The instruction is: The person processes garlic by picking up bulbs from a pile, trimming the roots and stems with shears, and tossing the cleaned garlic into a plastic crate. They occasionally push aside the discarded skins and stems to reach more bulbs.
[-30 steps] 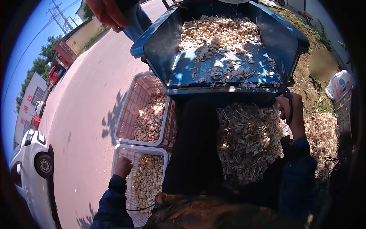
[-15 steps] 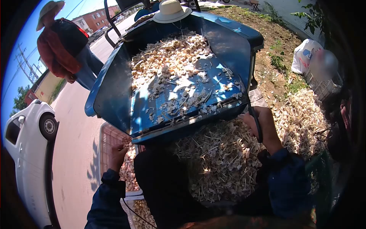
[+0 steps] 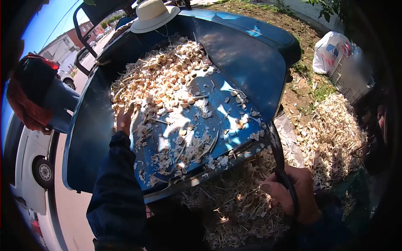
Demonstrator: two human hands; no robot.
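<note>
At far left, a person (image 3: 42, 94) in a dark vest, red-brown sleeves and blue jeans, just outside the bed. Beyond, a white vehicle (image 3: 31, 167) with one wheel showing, beside bare pavement (image 3: 72, 209). Next, the wide blue bed (image 3: 88, 134), walled steeply left and right, low along the near edge. Over that edge, out of a dark sleeve, the left hand (image 3: 123, 119), fingertips at the left flank of the garlic heap (image 3: 167, 77). Cannot tell the grip there, whether pinching cloves or merely resting among them. Above, at the far rim, a pale brimmed hat (image 3: 153, 14). In the bed, heaped toward the far end, pale cloves and bulbs mixed with dry skins and stalks. Nearer, over the blue floor, a thinner scatter of skins (image 3: 190, 152) and stalk bits, patched with sunlight. Under the near edge, mostly in shade, a litter pile (image 3: 243, 213) of stalks and skins. Farther right, a long dark curved tool (image 3: 277, 146), reaching from the near right corner of the bed down into the right hand (image 3: 297, 194), wrapped firmly about it, thumb stretched leftward. At far right, a printed white bag (image 3: 326, 52) up against a lattice crate (image 3: 338, 77), partly blurred; contents of both impossible to tell. Below these, a sunlit second pile (image 3: 331, 134) of pale stalks and skins
</note>
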